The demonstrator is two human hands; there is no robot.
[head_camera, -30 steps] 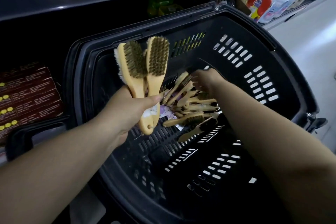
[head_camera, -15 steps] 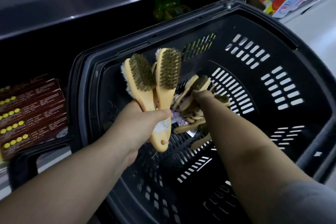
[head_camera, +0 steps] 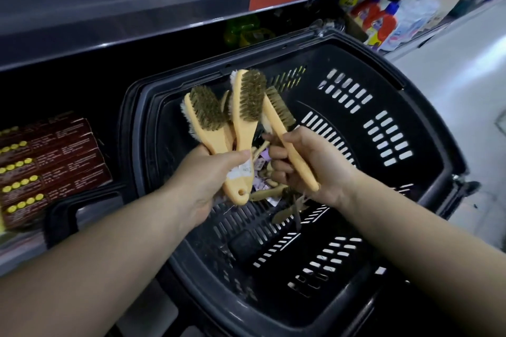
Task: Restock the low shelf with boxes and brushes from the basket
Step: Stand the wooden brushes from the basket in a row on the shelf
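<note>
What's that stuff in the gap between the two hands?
In the head view, the gap between the left hand and the right hand shows loose brushes and paper tags, lying lower down on the floor of the basket.

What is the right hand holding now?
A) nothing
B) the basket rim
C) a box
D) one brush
D: the right hand grips one brush by its handle above the basket, while the left hand holds a bunch of brushes.
</note>
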